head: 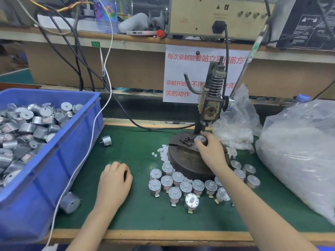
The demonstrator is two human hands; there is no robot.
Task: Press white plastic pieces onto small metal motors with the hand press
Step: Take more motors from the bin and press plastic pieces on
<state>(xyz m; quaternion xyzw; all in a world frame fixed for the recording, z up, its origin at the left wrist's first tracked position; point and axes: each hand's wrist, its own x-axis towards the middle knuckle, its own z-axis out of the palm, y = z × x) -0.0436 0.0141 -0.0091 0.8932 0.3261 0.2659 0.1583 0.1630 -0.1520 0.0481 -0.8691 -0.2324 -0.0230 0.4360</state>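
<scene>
The hand press (211,105) stands on a round dark base (183,160) at the middle of the green mat. My right hand (210,151) grips a small metal motor (200,138) sitting on the base under the press head. My left hand (116,180) rests on the mat with its fingers curled; whether it holds anything is hidden. Several motors with white pieces on them (184,185) stand in a cluster in front of the base. Small white plastic pieces (163,153) lie loose left of the base.
A blue bin (59,151) full of metal motors fills the left side. Two stray motors (106,140) (69,202) lie beside it. Clear bags of white parts (299,151) (239,122) crowd the right. A white cable (87,154) runs across the bin's edge.
</scene>
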